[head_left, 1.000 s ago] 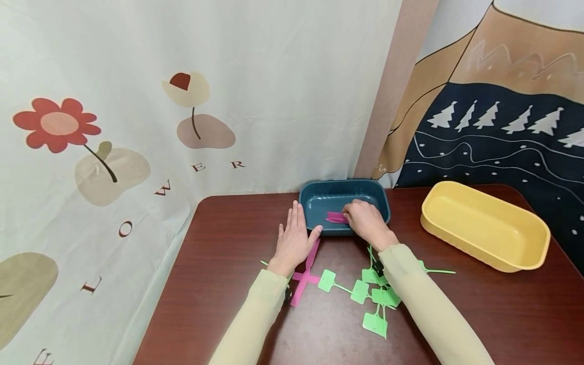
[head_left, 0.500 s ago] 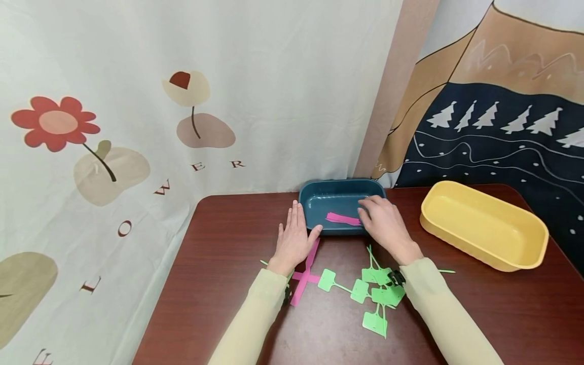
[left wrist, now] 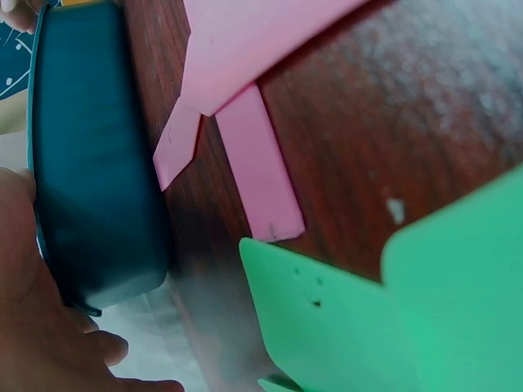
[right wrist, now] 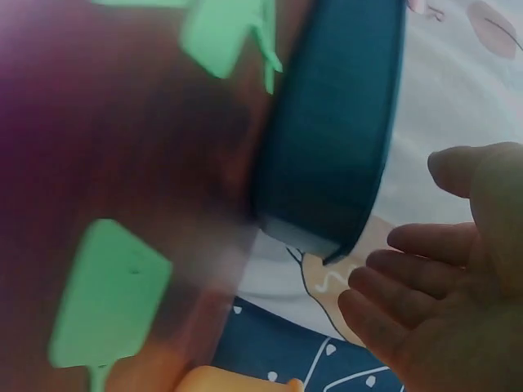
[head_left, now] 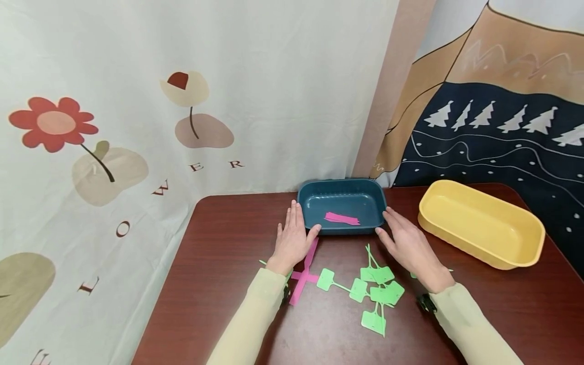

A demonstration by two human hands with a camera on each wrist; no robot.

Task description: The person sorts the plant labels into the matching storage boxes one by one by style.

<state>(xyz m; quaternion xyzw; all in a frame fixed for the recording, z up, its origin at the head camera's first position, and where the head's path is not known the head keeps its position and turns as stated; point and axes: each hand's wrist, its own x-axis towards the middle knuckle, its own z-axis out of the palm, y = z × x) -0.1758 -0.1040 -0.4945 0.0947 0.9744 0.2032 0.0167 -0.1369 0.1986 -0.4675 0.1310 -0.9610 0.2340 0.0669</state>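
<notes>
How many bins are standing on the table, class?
2. The blue bin stands between the left hand and the right hand, near the back edge of the table; the yellow bin stands farther right, past that hand. No other bin is visible.

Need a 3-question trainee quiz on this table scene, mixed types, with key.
1. Multiple choice: which hand is nearer the yellow bin?
a) left
b) right
2. True or false: the blue bin holds pink strips.
3. Fill in the colour: the tags beside the pink cross are ____.

Key: 1. b, the right hand. 2. True. 3. Green.
</notes>
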